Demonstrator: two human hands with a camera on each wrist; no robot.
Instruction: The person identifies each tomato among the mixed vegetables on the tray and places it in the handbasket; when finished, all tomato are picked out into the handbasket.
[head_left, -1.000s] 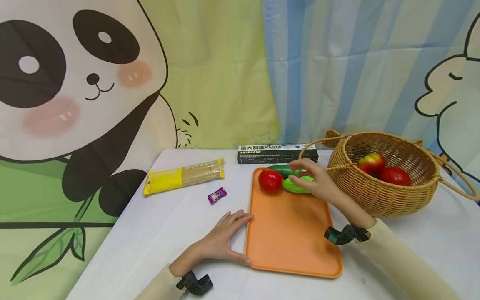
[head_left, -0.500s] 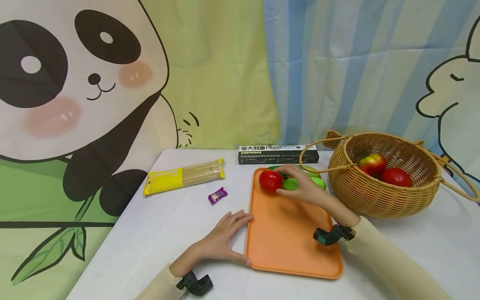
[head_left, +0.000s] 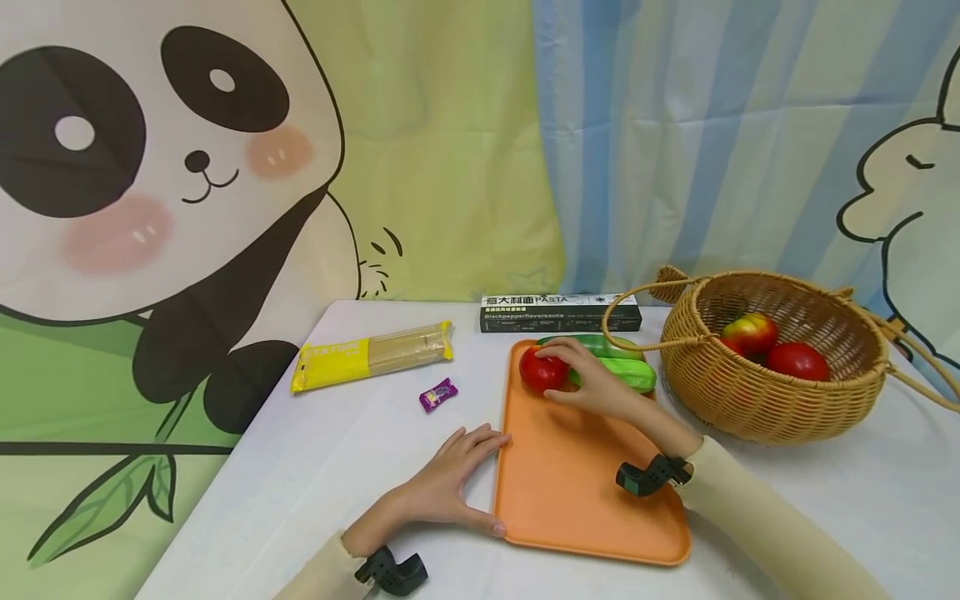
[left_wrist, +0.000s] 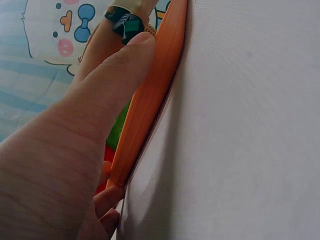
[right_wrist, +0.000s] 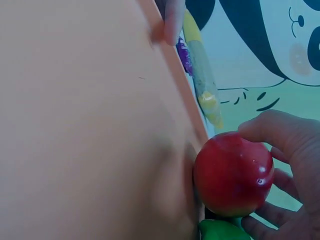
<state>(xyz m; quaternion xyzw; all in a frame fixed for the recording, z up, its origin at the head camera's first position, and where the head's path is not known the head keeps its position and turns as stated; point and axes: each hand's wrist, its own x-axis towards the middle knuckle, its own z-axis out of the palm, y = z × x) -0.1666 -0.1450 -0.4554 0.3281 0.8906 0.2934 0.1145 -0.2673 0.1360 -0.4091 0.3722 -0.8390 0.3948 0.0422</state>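
Observation:
On the far left corner of the orange tray (head_left: 577,483) sits a shiny red apple (right_wrist: 232,175). My right hand (head_left: 592,385) holds it from the right, with the thumb on its near side and the fingers curving around the far side. Beside the apple lie a dark green cucumber (head_left: 600,346) and a lighter green, long vegetable (head_left: 626,374), partly covered by that hand. My left hand (head_left: 450,483) rests at the tray's left edge, thumb and fingers spread wide, tips touching the rim (left_wrist: 150,100).
A wicker basket (head_left: 750,408) with several red fruits stands right of the tray, its handle loop (head_left: 611,321) reaching over the far corner. Behind is a black pasta box (head_left: 561,317). A yellow noodle packet (head_left: 371,357) and a purple wrapped sweet (head_left: 438,395) lie left.
My right hand has moved left from above the green vegetables and closed around the red apple. The left hand stays at the tray's edge.

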